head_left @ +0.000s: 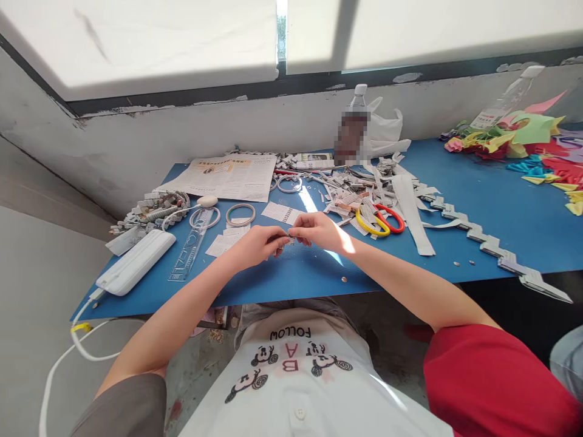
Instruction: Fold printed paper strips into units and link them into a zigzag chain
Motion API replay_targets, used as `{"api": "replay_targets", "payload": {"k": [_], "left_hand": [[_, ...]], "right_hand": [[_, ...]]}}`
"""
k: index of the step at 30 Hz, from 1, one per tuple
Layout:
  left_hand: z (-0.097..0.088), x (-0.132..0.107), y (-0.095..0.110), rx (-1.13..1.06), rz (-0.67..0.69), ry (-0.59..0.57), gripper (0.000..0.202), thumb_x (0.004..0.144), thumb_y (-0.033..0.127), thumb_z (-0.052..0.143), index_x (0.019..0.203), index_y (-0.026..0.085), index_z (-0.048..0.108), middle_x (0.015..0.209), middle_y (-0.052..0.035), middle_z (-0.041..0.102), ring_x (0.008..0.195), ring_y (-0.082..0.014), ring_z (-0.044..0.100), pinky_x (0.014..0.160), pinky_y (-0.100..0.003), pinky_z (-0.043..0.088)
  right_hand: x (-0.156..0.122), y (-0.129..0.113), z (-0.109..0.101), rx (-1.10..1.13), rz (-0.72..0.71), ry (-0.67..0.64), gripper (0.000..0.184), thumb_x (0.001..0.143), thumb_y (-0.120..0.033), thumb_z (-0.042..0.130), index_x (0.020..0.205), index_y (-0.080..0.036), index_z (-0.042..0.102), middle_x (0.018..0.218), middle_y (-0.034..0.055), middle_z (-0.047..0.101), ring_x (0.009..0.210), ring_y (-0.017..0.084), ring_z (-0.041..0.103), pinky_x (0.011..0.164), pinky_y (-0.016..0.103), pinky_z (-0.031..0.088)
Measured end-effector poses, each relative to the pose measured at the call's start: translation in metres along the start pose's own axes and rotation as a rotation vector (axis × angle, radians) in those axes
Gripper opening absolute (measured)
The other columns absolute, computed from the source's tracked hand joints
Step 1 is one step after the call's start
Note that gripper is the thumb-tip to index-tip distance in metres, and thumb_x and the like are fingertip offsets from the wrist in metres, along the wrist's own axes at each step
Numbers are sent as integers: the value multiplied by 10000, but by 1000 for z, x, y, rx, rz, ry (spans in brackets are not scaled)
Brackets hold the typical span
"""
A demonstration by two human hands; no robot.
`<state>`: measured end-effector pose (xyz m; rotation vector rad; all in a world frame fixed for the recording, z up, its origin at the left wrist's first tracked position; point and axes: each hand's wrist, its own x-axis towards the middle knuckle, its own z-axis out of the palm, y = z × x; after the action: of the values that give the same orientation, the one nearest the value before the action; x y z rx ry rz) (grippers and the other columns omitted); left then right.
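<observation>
Above the front part of the blue table, my left hand [262, 247] and my right hand [317, 230] meet, fingertips nearly touching. Both pinch a small folded piece of newspaper [291, 240], mostly covered by the fingers. Just beyond them lies a flat printed paper piece [280, 212]. More cut paper pieces [223, 243] rest left of my left hand. Scissors [380, 220] with yellow and red handles lie past my right hand, beside a heap of folded newspaper strips [350, 191].
The blue table [282, 285] also carries a white power strip [136, 262], a clear ruler [186, 252], tape rings [240, 215], a newspaper sheet [228, 176], a bottle [353, 130] and a zigzag paper chain [492, 246]. Coloured paper [523, 136] lies at right.
</observation>
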<state>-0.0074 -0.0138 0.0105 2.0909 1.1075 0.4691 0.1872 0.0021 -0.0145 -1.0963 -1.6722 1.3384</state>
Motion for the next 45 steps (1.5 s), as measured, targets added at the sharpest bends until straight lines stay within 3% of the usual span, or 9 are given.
{"api": "replay_targets", "payload": {"k": [8, 11, 19, 23, 26, 31, 35, 41, 45], "left_hand": [[6, 1, -2, -126, -79, 1, 239, 883, 373, 499, 779, 182, 598, 635, -8, 674, 406, -84, 489, 388, -194, 396], [7, 1, -2, -176, -78, 11, 248, 883, 382, 510, 768, 178, 594, 630, -16, 675, 439, -96, 542, 402, -194, 418], [6, 3, -5, -419, -50, -14, 347, 830, 515, 592, 797, 170, 612, 673, -41, 677, 643, -163, 670, 581, -264, 532], [-1, 3, -1, -635, -144, -49, 391, 817, 564, 582, 918, 186, 589, 783, -51, 710, 710, -179, 703, 674, -290, 556], [-9, 2, -5, -681, -205, -78, 392, 805, 543, 600, 979, 193, 573, 773, -46, 708, 672, -182, 698, 633, -284, 544], [-18, 5, -18, -569, -225, -31, 373, 779, 513, 637, 931, 174, 599, 748, -30, 686, 593, -135, 637, 516, -221, 448], [-27, 7, -24, -440, -244, 64, 348, 780, 484, 606, 910, 162, 628, 686, -13, 640, 531, -123, 568, 481, -222, 401], [-53, -7, -36, 60, -339, 218, 259, 767, 388, 511, 627, 189, 598, 589, -54, 637, 543, -201, 602, 458, -257, 375], [-65, -20, -36, 339, -488, 156, 265, 742, 405, 504, 634, 191, 619, 632, -86, 677, 536, -231, 625, 412, -259, 300]], "right_hand": [[4, 4, -4, -28, 97, -166, 465, 712, -604, 685, 662, -155, 577, 580, 12, 615, 489, 106, 555, 473, 238, 452], [2, 10, 0, -111, 47, -230, 476, 716, -606, 686, 625, -163, 536, 538, -9, 582, 488, 105, 536, 475, 234, 416], [0, 9, 3, -111, -120, -172, 477, 783, -586, 625, 589, -171, 491, 516, -43, 505, 494, 81, 426, 489, 230, 325], [4, 10, -1, -21, -140, -109, 467, 794, -605, 602, 660, -160, 561, 549, -29, 531, 508, 89, 455, 497, 235, 353], [9, 14, -4, 27, -148, -85, 519, 828, -649, 524, 701, -151, 599, 570, -7, 556, 514, 100, 486, 501, 243, 374], [14, 16, -11, 36, -116, 2, 616, 834, -713, 439, 709, -139, 625, 599, 36, 601, 514, 116, 521, 508, 254, 395], [14, 14, -21, -71, -113, 106, 572, 878, -654, 414, 769, -140, 642, 659, 52, 621, 550, 133, 531, 547, 271, 417], [14, 9, -34, -481, -53, 156, 231, 858, -365, 550, 836, -158, 649, 816, 76, 681, 753, 205, 604, 667, 304, 435], [29, 4, -37, -772, 62, 76, 245, 817, -347, 614, 949, -142, 643, 1028, 132, 666, 895, 248, 603, 689, 308, 432]]}}
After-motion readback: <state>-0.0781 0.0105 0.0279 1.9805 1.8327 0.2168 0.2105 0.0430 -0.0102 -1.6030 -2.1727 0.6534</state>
